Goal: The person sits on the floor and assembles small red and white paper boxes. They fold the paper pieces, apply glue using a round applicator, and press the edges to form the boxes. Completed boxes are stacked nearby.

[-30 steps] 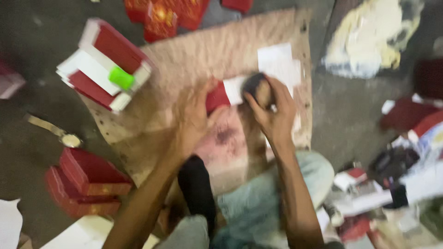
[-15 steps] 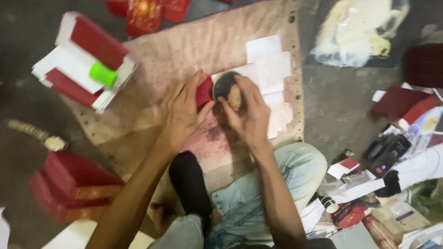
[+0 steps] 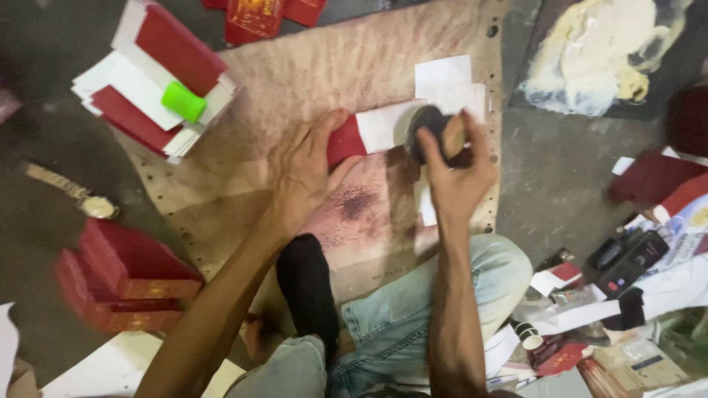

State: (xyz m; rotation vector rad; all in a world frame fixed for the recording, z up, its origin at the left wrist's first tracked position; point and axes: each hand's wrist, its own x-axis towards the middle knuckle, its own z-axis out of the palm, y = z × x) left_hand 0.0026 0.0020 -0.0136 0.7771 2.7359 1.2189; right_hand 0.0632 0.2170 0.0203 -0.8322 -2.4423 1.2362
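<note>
Nearest to me I see the bent knee in pale blue jeans [image 3: 442, 302] and a dark sock [image 3: 306, 291], resting on the floor. From there both forearms go up toward twelve o'clock.

My left hand [image 3: 302, 173] lies flat and spread wide, the fingers pressing on the red end of a red and white card piece [image 3: 369, 133]. This piece lies on a brown cardboard sheet [image 3: 295, 74], about the middle of the view, and it points toward two o'clock.

My right hand [image 3: 457, 169] is closed around a round dark brush with a wooden handle [image 3: 435, 136]. The brush touches the white end of the card piece, just at three o'clock of the left hand. Some white paper sheets [image 3: 446, 81] lie just beyond it at twelve o'clock.

At eight o'clock stand red boxes [image 3: 122, 284] on the floor. At nine o'clock lies a wristwatch [image 3: 81, 195]. At ten o'clock is a stack of red and white cards [image 3: 151, 74] with a green cylinder [image 3: 183, 102] on top. At four o'clock is a clutter of papers and dark objects [image 3: 627, 295]. At one o'clock I see a dark sheet with a cream-coloured smear [image 3: 597, 59].
</note>
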